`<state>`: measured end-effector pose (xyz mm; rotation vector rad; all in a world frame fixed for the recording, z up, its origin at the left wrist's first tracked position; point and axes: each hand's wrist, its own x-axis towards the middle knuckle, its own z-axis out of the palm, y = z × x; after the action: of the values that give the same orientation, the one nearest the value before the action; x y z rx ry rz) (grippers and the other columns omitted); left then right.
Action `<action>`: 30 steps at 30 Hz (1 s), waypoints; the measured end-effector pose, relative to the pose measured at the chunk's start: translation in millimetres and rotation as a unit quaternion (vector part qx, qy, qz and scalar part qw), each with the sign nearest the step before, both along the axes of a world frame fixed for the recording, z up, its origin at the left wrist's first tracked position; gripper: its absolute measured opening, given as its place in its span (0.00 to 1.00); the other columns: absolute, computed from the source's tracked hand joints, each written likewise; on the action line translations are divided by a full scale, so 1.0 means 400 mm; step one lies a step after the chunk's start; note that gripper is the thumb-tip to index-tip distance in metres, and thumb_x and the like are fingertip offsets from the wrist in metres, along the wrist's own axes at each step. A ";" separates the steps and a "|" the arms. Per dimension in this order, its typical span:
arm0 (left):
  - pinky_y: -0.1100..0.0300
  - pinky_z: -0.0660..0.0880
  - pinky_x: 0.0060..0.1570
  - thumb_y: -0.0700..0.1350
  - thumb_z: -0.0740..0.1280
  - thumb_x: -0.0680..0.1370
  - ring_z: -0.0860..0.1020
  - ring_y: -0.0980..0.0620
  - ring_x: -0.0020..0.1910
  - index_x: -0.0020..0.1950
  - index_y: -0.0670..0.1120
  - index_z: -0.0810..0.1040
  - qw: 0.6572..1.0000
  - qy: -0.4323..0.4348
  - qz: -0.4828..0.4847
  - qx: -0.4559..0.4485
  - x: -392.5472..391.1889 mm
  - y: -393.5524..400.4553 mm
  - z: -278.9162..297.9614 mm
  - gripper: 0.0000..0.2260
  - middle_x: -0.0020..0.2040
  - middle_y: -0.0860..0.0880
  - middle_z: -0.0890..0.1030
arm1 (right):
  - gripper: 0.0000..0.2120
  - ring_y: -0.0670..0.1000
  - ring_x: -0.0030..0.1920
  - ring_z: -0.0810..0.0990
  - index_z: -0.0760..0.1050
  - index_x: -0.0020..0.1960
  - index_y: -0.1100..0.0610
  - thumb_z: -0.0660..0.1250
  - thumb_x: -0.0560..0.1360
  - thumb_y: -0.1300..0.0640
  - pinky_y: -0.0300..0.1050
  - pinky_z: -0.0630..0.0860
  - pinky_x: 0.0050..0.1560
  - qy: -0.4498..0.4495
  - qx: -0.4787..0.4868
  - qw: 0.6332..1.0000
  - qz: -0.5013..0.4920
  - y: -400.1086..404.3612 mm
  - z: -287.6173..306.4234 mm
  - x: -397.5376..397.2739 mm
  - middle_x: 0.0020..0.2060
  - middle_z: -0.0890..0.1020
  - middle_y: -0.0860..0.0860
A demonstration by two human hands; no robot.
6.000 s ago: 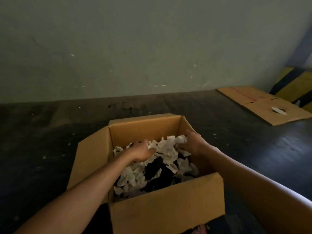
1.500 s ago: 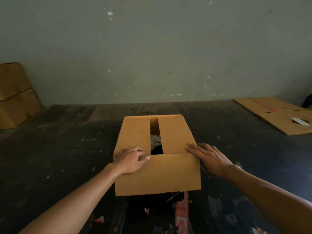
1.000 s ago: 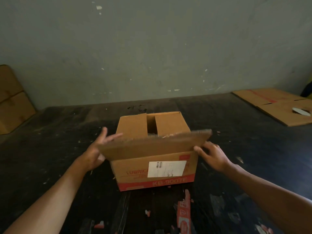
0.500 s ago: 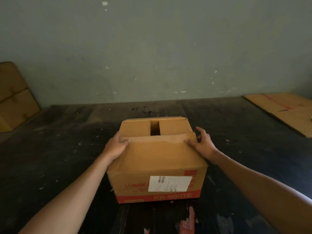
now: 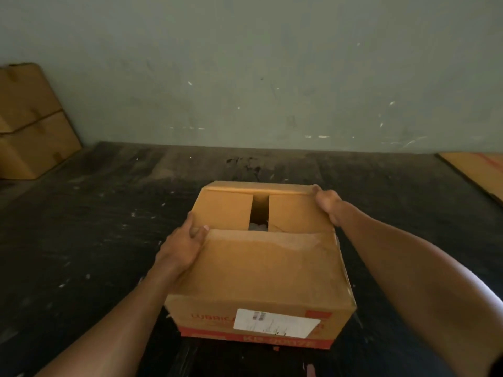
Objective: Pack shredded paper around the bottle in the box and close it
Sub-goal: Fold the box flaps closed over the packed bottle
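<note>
The brown cardboard box stands on the dark floor in front of me, a white label and red band on its near side. Its near flap lies folded down over the two side flaps. A narrow gap between the side flaps shows a bit of white shredded paper. The bottle is hidden inside. My left hand grips the left corner of the near flap, thumb on top. My right hand reaches over the box and holds the far flap's edge at the far right corner.
A stack of cardboard boxes leans at the far left against the grey-green wall. A flattened cardboard sheet lies on the floor at the far right. Small paper scraps dot the dark floor around the box.
Six seconds ago both hands pressed paper into the open box. Since then the side flaps and near flap were folded down; my right hand has now moved from the near flap to the far edge.
</note>
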<state>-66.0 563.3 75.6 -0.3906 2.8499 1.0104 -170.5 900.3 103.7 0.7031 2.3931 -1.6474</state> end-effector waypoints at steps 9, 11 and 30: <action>0.42 0.62 0.69 0.66 0.51 0.80 0.65 0.40 0.74 0.81 0.57 0.46 0.999 -0.006 0.004 -0.044 0.004 0.008 0.006 0.32 0.77 0.44 0.64 | 0.29 0.62 0.71 0.67 0.61 0.75 0.66 0.56 0.82 0.46 0.52 0.62 0.70 0.039 -0.037 0.997 -0.064 -0.016 0.036 -0.103 0.73 0.67 0.62; 0.42 0.62 0.69 0.66 0.51 0.80 0.64 0.40 0.74 0.80 0.58 0.46 0.999 -0.010 0.007 -0.044 0.004 0.008 0.003 0.32 0.77 0.45 0.64 | 0.30 0.62 0.73 0.65 0.59 0.75 0.66 0.55 0.83 0.46 0.51 0.61 0.71 0.060 -0.054 0.992 -0.096 -0.030 0.064 -0.111 0.74 0.66 0.61; 0.43 0.71 0.62 0.60 0.51 0.82 0.76 0.38 0.63 0.78 0.53 0.32 0.998 0.005 0.059 0.008 0.043 0.027 0.037 0.34 0.70 0.41 0.74 | 0.12 0.45 0.40 0.78 0.78 0.62 0.55 0.61 0.81 0.56 0.36 0.71 0.35 0.233 0.144 0.960 0.058 -0.036 0.158 0.228 0.50 0.81 0.51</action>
<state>-48.8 574.1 90.3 -0.5604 2.8553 1.0558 -79.2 885.9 166.8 0.2107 2.9775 -1.5702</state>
